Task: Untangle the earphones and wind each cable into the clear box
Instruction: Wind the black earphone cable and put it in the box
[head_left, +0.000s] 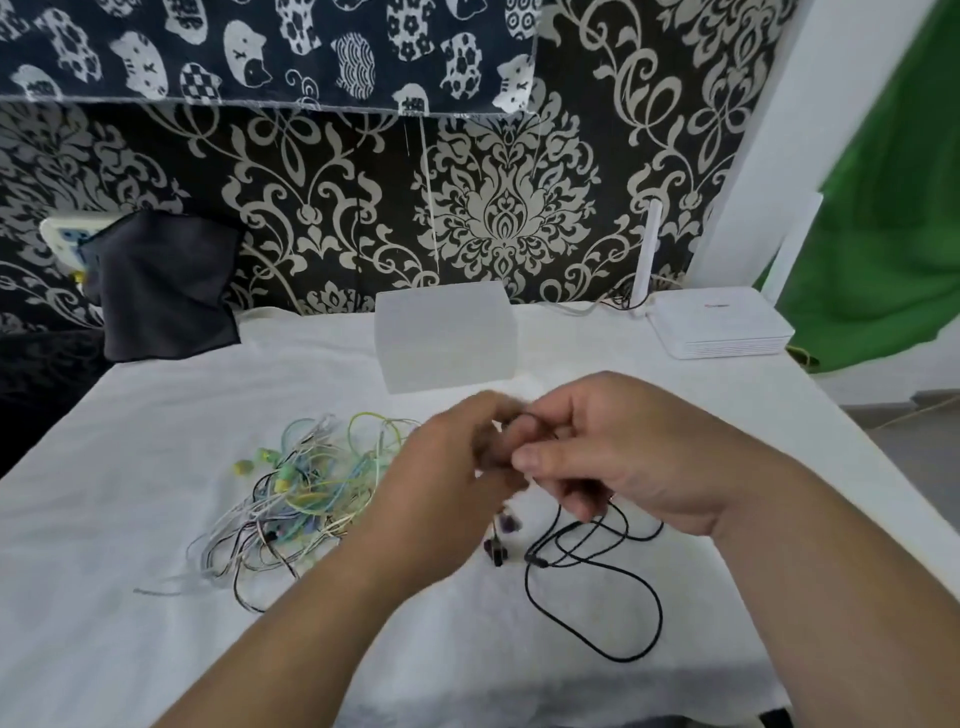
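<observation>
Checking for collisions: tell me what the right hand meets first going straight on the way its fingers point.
The left hand, almost at once: its blurred fingers sit against the right hand, which grips the black cable. Beyond lies the coloured tangle; depth unclear.

surface (156, 415): covered in a white cloth with slight wrinkles; fills the lower and middle frame and runs back to the patterned wall.
box (447, 338): clear, frosted-looking, upper centre of the surface, standing near the wall.
tangle (301, 499): green, yellow, white and dark cables knotted together left of centre, with yellow-green earbuds on its left side; loose ends trail toward lower left.
black cable (661, 616): open loops right of centre, apart from the tangle.
purple earbuds (506, 525): centre, between the tangle and the black loops.
router (722, 322): white, flat, upper right corner, antenna upright.
dark cloth (166, 291): upper left, at the surface's back corner.
</observation>
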